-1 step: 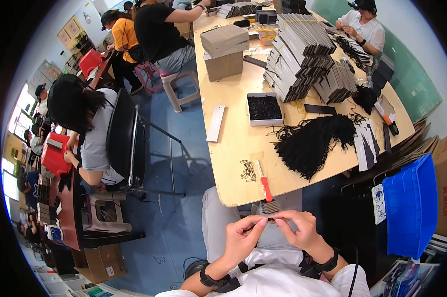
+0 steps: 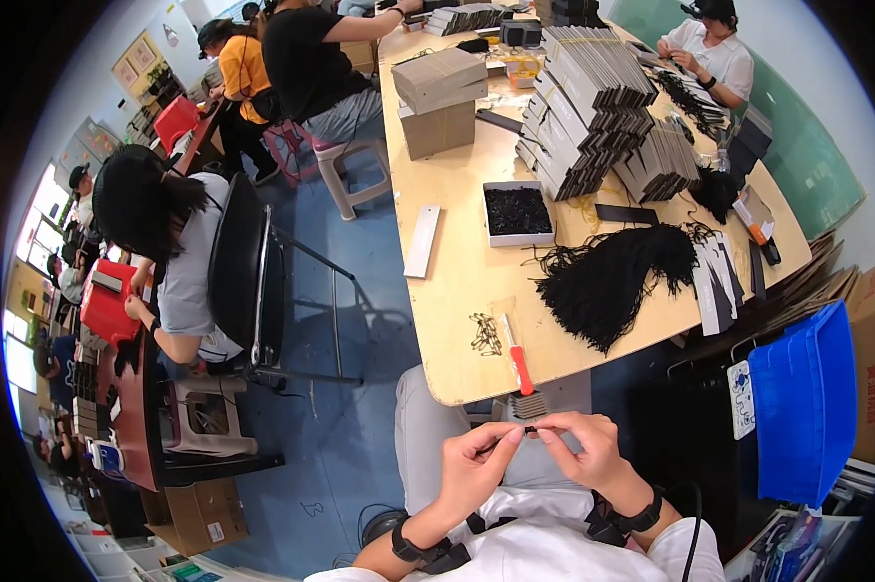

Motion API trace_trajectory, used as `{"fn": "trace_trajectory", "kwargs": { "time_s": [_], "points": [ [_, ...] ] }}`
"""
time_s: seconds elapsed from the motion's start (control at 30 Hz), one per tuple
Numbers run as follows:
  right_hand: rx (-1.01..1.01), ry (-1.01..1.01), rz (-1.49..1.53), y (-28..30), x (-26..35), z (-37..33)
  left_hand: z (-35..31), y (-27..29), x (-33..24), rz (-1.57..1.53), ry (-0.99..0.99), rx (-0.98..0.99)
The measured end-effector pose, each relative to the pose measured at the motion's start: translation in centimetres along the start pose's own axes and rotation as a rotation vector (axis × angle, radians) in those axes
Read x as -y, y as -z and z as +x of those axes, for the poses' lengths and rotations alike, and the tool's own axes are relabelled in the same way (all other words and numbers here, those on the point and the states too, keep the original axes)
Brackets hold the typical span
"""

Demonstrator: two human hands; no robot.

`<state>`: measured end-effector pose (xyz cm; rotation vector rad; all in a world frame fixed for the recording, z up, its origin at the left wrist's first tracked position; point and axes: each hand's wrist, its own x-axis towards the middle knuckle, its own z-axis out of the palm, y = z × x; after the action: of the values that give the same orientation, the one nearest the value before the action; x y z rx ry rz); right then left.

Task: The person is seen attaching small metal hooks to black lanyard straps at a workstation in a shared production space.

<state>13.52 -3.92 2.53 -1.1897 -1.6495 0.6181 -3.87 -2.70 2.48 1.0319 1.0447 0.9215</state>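
Over my lap, my left hand [image 2: 478,468] and my right hand [image 2: 587,452] meet, each with thumb and forefinger pinched. Between the fingertips is a small black piece [image 2: 530,430], mostly covered, so its exact kind is unclear. Just beyond them, a small stack of grey ridged pieces [image 2: 529,405] shows below the table edge. A red-handled tool [image 2: 521,369] lies at that edge, beside a little heap of brass-coloured wire loops [image 2: 486,334]. Farther right on the table spreads a big bundle of black cords [image 2: 617,281].
The wooden table [image 2: 457,364] holds a white box of small black parts [image 2: 519,213], a pale strip [image 2: 422,242], tall stacks of grey cards [image 2: 578,121] and grey boxes [image 2: 439,131]. A blue bin [image 2: 804,407] stands right. Co-workers sit left and across, one on a black chair [image 2: 238,272].
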Motion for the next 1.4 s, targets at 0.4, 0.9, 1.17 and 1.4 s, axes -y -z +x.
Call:
{"fn": "trace_trajectory", "kwargs": {
  "time_s": [0.4,0.9,1.17,1.4],
  "points": [
    [0.006,0.031,-0.057,-0.4,-0.5,0.0,0.3,-0.1,0.2,-0.006,0.002,0.013],
    [0.134,0.053,-0.05,1.2,-0.5,0.9,0.9,0.8,-0.6,-0.101,0.088,0.12],
    [0.336,-0.011,0.013,2.9,-0.1,0.9,0.7,2.2,-1.6,0.38,-0.148,0.289],
    [0.296,-0.148,0.098,4.0,-0.4,0.4,1.1,4.9,-1.0,0.378,-0.181,0.185]
  ]
}}
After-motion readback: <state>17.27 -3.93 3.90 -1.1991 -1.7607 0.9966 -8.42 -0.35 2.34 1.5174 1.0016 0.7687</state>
